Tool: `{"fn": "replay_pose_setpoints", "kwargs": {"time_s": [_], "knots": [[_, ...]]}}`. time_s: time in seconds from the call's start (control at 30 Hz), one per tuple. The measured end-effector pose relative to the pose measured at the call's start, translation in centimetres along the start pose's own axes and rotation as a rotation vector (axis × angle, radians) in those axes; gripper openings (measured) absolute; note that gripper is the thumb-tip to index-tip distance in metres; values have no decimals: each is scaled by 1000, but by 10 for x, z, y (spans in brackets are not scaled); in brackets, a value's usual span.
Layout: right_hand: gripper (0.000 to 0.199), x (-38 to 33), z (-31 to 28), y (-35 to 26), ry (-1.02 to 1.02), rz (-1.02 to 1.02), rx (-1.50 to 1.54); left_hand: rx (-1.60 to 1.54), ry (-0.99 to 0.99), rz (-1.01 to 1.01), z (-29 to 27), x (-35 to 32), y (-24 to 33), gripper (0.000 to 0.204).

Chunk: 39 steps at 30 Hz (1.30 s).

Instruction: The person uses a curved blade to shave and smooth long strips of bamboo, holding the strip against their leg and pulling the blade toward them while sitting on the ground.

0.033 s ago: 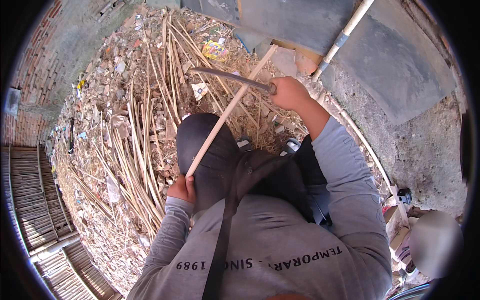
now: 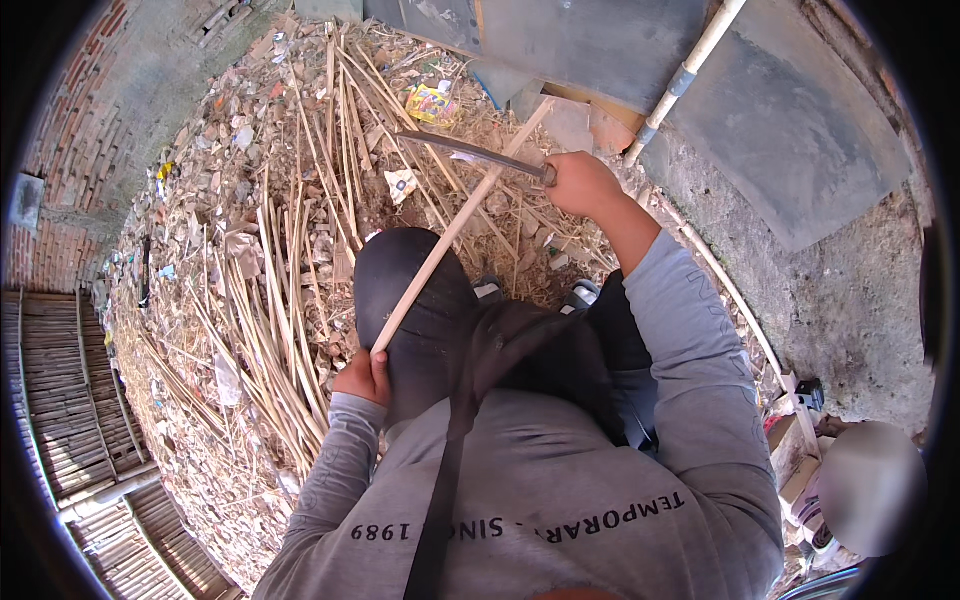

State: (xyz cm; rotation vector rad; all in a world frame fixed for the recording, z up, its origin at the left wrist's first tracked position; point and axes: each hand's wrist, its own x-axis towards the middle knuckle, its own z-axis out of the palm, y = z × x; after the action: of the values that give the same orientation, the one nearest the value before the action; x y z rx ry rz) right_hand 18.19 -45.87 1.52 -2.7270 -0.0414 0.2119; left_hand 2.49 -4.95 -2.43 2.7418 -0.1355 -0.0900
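- A pale bamboo stick [image 2: 455,228] slants across the middle of the view, its lower end at the person's knee, its upper end reaching toward the grey slabs [image 2: 790,120] at top right.
- The left hand [image 2: 362,378] is closed around the stick's lower end, resting against the dark trouser knee [image 2: 415,300].
- The right hand [image 2: 582,185] is a tight fist on the handle of a long dark blade [image 2: 470,152] — the blade lies across the stick, its tip pointing left over the litter.
- Loose bamboo strips [image 2: 280,330] lie in a heap to the left of the knee, spread over ground covered with shavings and scraps.
- A pale pipe [image 2: 685,80] leans along the slabs at top right.
- Woven bamboo panels [image 2: 60,400] sit at the far left edge, below a brick wall [image 2: 70,130].
- A grey long-sleeved top covers both arms, and a black strap crosses the chest.
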Motion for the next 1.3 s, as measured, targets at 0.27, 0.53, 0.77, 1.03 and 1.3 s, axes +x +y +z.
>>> {"fn": "replay_pose_setpoints", "kwargs": {"time_s": [0.27,0.53,0.77,1.03,1.3], "knots": [[21,-12,12,-22,0,-148,18,60,71,7,3,-9,-4,48],[30,3,8,15,106,25,106,168,-27,-49,-8,0,-4,48],[23,-14,-7,-23,-19,-155,-20,92,22,-16,-2,0,-3,46],[22,17,7,39,164,71,111,223,-83,-50,-21,5,-1,46],[27,-20,-20,-1,111,-176,-72,30,-24,91,-11,-4,-19,43]]}}
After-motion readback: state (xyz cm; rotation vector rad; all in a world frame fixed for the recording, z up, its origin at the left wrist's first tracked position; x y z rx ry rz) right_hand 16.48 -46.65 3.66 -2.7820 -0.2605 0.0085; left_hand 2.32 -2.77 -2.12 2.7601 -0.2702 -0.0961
